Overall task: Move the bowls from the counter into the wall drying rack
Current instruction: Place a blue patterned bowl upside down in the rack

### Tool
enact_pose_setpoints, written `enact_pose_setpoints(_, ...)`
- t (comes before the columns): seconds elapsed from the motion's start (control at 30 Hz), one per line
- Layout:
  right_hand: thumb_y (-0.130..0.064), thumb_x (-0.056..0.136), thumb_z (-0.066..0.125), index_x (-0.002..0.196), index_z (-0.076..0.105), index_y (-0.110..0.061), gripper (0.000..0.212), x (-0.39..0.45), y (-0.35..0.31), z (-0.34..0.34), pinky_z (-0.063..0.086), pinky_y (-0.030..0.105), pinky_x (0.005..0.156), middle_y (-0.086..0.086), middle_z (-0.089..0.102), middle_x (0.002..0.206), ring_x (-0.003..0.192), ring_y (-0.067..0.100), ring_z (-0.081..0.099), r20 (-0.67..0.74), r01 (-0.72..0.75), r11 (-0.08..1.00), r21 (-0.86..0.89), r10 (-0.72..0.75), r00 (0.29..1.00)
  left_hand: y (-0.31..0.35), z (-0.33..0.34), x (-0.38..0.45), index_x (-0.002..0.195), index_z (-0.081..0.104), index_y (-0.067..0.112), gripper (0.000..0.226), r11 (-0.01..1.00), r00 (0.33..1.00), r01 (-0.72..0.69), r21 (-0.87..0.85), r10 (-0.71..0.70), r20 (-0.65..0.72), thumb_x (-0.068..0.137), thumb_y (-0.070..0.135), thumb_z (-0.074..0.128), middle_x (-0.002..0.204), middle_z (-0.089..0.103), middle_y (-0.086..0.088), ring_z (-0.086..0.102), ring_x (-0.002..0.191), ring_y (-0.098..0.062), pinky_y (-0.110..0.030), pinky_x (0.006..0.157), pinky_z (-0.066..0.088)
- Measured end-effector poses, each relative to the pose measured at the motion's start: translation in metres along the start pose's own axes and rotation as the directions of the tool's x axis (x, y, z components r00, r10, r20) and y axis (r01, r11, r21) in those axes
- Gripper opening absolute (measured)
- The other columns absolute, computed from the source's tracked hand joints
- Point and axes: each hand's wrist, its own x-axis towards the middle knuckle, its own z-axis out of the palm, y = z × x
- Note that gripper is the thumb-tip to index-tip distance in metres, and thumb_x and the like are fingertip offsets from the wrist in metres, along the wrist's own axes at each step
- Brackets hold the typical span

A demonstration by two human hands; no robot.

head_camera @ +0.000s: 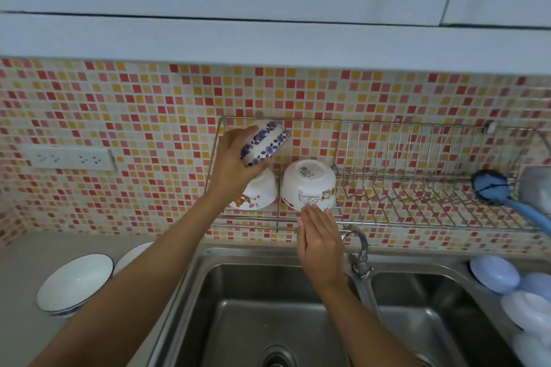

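My left hand (231,162) holds a white bowl with blue flowers (264,141), tilted, above the left end of the wire wall drying rack (417,188). Two white cartoon-print bowls sit upside down in the rack: one (258,192) just under my left hand, the other (308,185) to its right. My right hand (320,237) is open, fingers together, its fingertips touching the lower rim of the right bowl. On the counter at the left stand a blue-rimmed white bowl (76,284) and a second bowl (131,255), partly hidden by my left arm.
A double steel sink (226,277) with a tap (359,250) lies below the rack. A blue dish brush (492,188) rests at the rack's right end. Pale plastic lids or plates (495,272) lean at the right. A wall socket strip (70,158) is on the tiles.
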Motion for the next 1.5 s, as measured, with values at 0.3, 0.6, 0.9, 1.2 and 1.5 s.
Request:
enact_pose_setpoints(0.3, -0.018, 0.096, 0.050, 0.109, 0.072, -0.004, 0.029, 0.003, -0.004, -0.002, 0.040, 0.037, 0.110, 0.010, 0.072, 0.111, 0.109, 0.020, 0.067, -0.022, -0.003, 1.000, 0.008, 0.003, 1.000, -0.023, 0.008, -0.012, 0.137, 0.043, 0.020, 0.072, 0.848, 0.956, -0.257, 0.464, 0.155, 0.248, 0.076, 0.046, 0.071, 0.140, 0.040, -0.017, 0.031, 0.131, -0.037, -0.054, 0.110, 0.032)
enact_pose_setpoints(0.6, -0.020, 0.096, 0.050, 0.110, 0.071, -0.005, 0.030, 0.002, -0.005, -0.002, 0.043, 0.040, 0.108, 0.010, 0.072, 0.112, 0.109, 0.020, 0.067, -0.009, -0.013, 1.000, 0.013, 0.013, 1.000, -0.047, 0.012, -0.018, 0.136, 0.044, 0.020, 0.074, 0.809, 0.936, -0.268, 0.523, 0.091, 0.339, 0.073, 0.043, 0.075, 0.143, 0.041, -0.013, 0.032, 0.132, -0.037, -0.053, 0.109, 0.034)
enact_pose_setpoints(0.9, -0.021, 0.096, 0.051, 0.112, 0.071, -0.005, 0.030, 0.000, -0.006, -0.003, 0.039, 0.040, 0.110, 0.010, 0.071, 0.113, 0.111, 0.020, 0.066, 0.007, -0.037, 0.999, -0.007, 0.037, 0.999, -0.047, 0.017, -0.017, 0.143, 0.035, 0.014, 0.093, 0.798, 0.912, -0.282, 0.532, 0.051, 0.407, 0.066, 0.035, 0.082, 0.140, 0.041, -0.014, 0.034, 0.128, -0.037, -0.051, 0.107, 0.035)
enact_pose_setpoints(1.2, -0.019, 0.096, 0.052, 0.111, 0.071, -0.005, 0.028, 0.000, -0.007, -0.001, 0.039, 0.039, 0.111, 0.010, 0.071, 0.113, 0.111, 0.020, 0.066, 0.005, -0.036, 0.999, -0.009, 0.036, 0.999, -0.051, 0.017, -0.018, 0.143, 0.035, 0.012, 0.092, 0.800, 0.891, -0.344, 0.491, 0.113, 0.439, 0.068, 0.043, 0.079, 0.138, 0.043, -0.015, 0.039, 0.125, -0.036, -0.048, 0.106, 0.036)
enact_pose_setpoints(1.5, -0.016, 0.092, 0.059, 0.111, 0.071, -0.004, 0.025, -0.001, -0.007, 0.000, 0.039, 0.041, 0.111, 0.011, 0.071, 0.113, 0.111, 0.021, 0.066, 0.003, -0.046, 0.999, -0.019, 0.046, 0.999, -0.051, 0.017, -0.018, 0.143, 0.035, 0.015, 0.091, 0.853, 0.886, -0.272, 0.446, 0.041, 0.462, 0.068, 0.038, 0.080, 0.143, 0.037, -0.012, 0.032, 0.131, -0.032, -0.046, 0.109, 0.034)
